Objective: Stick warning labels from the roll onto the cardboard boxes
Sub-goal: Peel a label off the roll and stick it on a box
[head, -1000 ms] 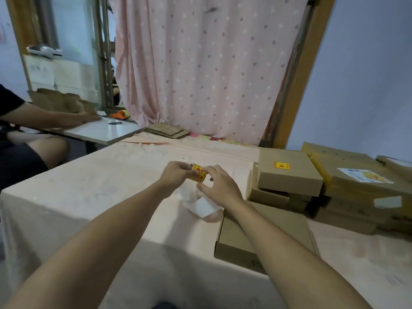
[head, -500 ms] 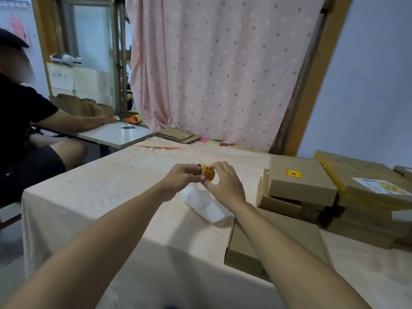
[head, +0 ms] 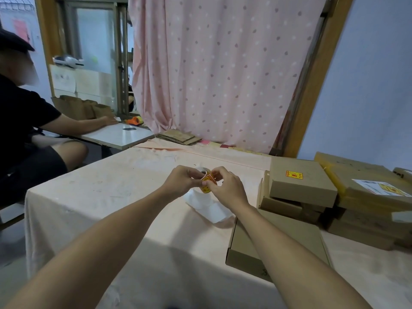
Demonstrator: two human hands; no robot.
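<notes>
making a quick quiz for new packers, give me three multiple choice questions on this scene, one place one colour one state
1. The labelled box sits:
A on a stack of boxes
B on the floor
C on the side desk

2. Its label is:
A blue
B yellow and red
C green

3. The label roll is:
A lying loose
B on a box
C held by the left hand and right hand

Answers:
1. A, it tops the pile at the right.
2. B, yellow ground with red print.
3. C, fingers of both pinch it.

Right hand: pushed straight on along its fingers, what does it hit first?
The label roll, which the right hand is pinching; just beyond it, likely the left hand. Depth is unclear from this view.
</notes>
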